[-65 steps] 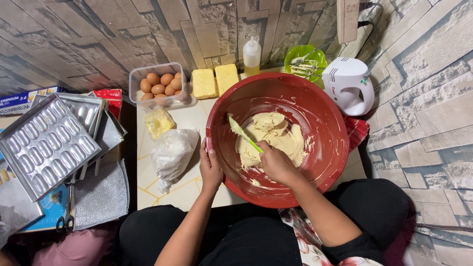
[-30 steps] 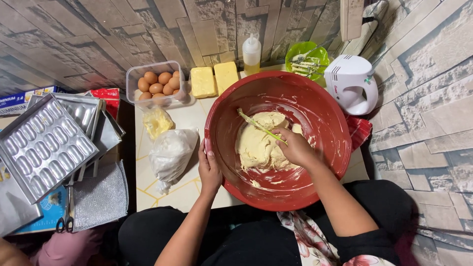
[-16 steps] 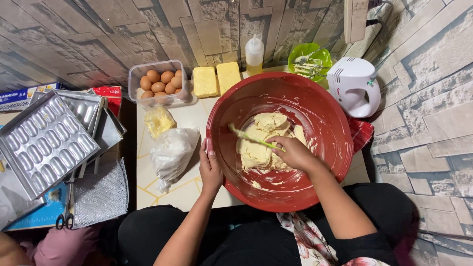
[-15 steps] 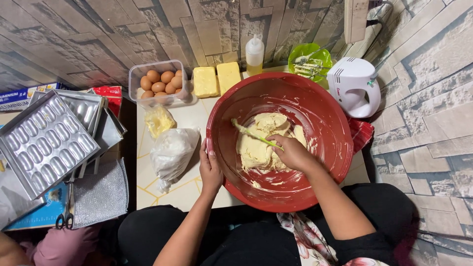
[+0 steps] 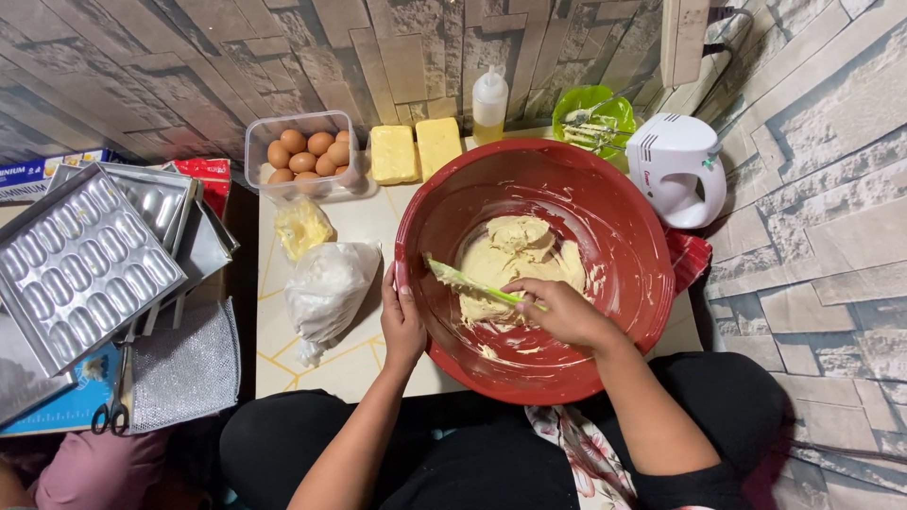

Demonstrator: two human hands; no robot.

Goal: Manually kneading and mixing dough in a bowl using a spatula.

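A big red bowl (image 5: pixel 624 217) sits on the low table with pale yellow dough (image 5: pixel 515 250) in its bottom. My right hand (image 5: pixel 557 310) is inside the bowl, closed on the handle of a green spatula (image 5: pixel 463 280) whose blade lies on the dough's left edge. My left hand (image 5: pixel 402 321) grips the bowl's rim on the left side, fingers on the outside.
Left of the bowl lie a white flour bag (image 5: pixel 326 288) and a small yellow bag (image 5: pixel 300 227). Behind are a tub of eggs (image 5: pixel 300 156), two butter blocks (image 5: pixel 413 151), a squeeze bottle (image 5: pixel 489 99), a green bowl with beaters (image 5: pixel 588 118) and a white hand mixer (image 5: pixel 680 168). Metal moulds (image 5: pixel 80 269) are stacked at the left.
My right hand has drawn back toward me and the spatula's blade has swept down to the dough's left edge. The left hand has stayed on the rim.
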